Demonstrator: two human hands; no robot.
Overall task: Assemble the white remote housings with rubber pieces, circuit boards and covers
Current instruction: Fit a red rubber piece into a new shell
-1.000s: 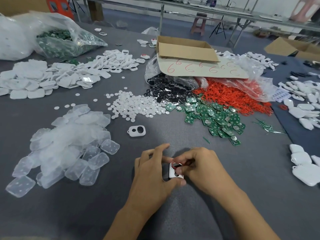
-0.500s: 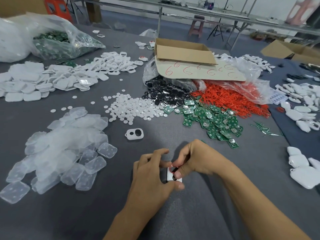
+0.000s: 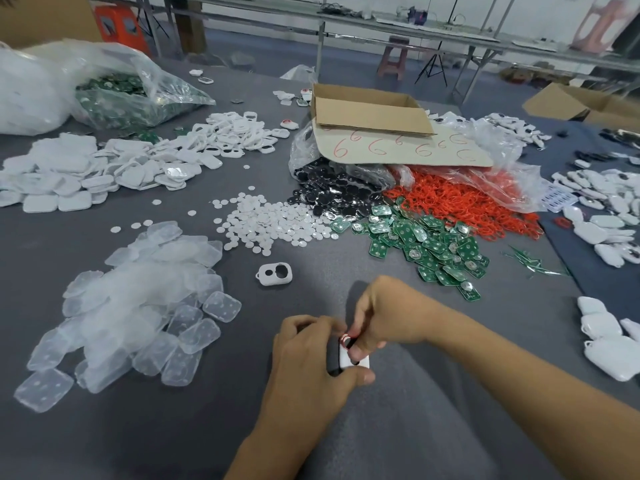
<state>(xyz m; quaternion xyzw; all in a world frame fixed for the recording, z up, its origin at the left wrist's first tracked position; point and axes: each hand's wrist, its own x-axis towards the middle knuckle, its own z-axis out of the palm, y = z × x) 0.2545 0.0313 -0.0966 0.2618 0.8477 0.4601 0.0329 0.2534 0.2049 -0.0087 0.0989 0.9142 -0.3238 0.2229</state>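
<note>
My left hand [image 3: 308,362] grips the white housing [image 3: 357,362] — near side of the spare housing [image 3: 274,274] on the table [image 3: 166,445]. Right hand [image 3: 388,310] pinches the red rubber ring [image 3: 346,338] at its top — circuit boards [image 3: 433,244] right of the spare.

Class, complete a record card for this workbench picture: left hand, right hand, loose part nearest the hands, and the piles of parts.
left hand: grips the white housing
right hand: pinches a red rubber piece at the housing's top end
nearest loose part: two-hole white shell, flat on the table
piles: green circuit boards, red rubber rings, white discs, clear covers
</note>
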